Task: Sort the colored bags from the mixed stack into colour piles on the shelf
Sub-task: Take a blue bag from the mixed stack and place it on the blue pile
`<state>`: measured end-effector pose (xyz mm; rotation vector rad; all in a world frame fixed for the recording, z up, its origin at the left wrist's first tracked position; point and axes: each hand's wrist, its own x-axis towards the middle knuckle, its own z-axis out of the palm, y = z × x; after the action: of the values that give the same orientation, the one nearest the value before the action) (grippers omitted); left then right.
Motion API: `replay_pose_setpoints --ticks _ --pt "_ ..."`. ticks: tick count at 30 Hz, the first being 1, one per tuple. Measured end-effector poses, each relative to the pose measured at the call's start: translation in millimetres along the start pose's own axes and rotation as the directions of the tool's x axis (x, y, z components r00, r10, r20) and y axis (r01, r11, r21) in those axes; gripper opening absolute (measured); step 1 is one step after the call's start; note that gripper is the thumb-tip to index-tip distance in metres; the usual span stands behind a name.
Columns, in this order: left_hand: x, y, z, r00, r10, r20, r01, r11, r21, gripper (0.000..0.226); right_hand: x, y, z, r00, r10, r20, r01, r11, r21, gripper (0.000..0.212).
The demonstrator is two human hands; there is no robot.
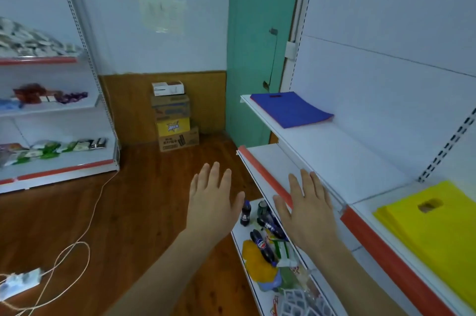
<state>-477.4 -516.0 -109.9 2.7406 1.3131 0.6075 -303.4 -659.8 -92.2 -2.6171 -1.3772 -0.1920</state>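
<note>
Head view: white shelf [342, 161], wooden floor [128, 212].

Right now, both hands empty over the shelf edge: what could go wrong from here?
1. The blue bag pile lies at the far end of the top shelf; a stretch from here could nudge it off the end.
2. The yellow bag pile runs out of frame, so its near edge can't be checked.
3. The left hand and right hand hover above the cola bottles below; a dropped bag might topple them.
</note>
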Motion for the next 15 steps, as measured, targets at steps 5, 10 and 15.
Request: replay_pose_setpoints --ticks 5,10,15 --pt "92 -25 15 0.998 0.069 0.008 -0.069 0.997 -0.040 0.070 67 -19 17 0.998 0.064 0.011 -0.063 0.997 -0.043 0.090" --pt "171 -27 54 0.990 0.140 0.033 -0.138 0.988 -0.069 0.070 144 -18 39 0.992 0.128 -0.005 -0.128 0.992 0.002 0.098" --pt "273 -23 98 0.977 0.204 0.055 -0.201 0.978 -0.064 0.070 241 -1 65 0.978 0.200 -0.054 -0.199 0.980 0.016 0.093"
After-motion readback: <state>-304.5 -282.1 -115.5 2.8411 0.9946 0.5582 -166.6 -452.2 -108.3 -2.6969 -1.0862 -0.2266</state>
